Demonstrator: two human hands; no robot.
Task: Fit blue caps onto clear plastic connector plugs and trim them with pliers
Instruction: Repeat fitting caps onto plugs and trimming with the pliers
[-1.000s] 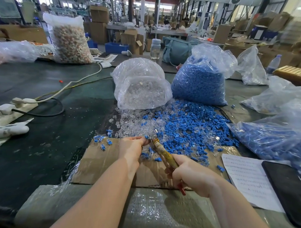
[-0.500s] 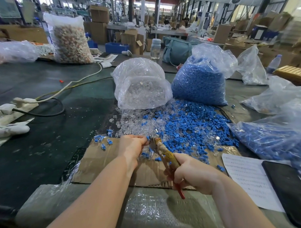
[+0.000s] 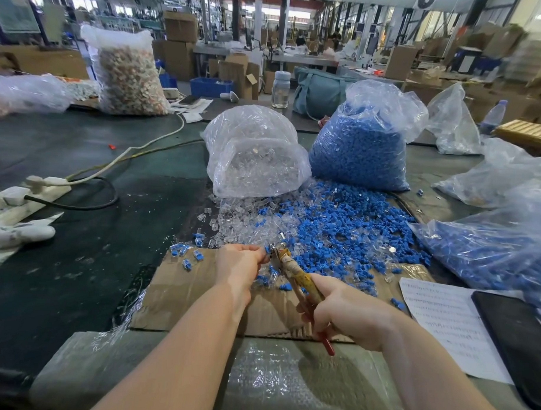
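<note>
I have the capped plug (image 3: 267, 250) pinched in my left hand (image 3: 238, 263), touching the nose of the pliers (image 3: 294, 274) my right hand (image 3: 348, 312) grips by the handles. It looks light, stiff and slick, so I judge holding its body best. Loose blue caps (image 3: 348, 226) and clear plugs (image 3: 231, 225) lie just beyond both hands. The sheet (image 3: 443, 318) beside my right hand carries writing too small to read.
</note>
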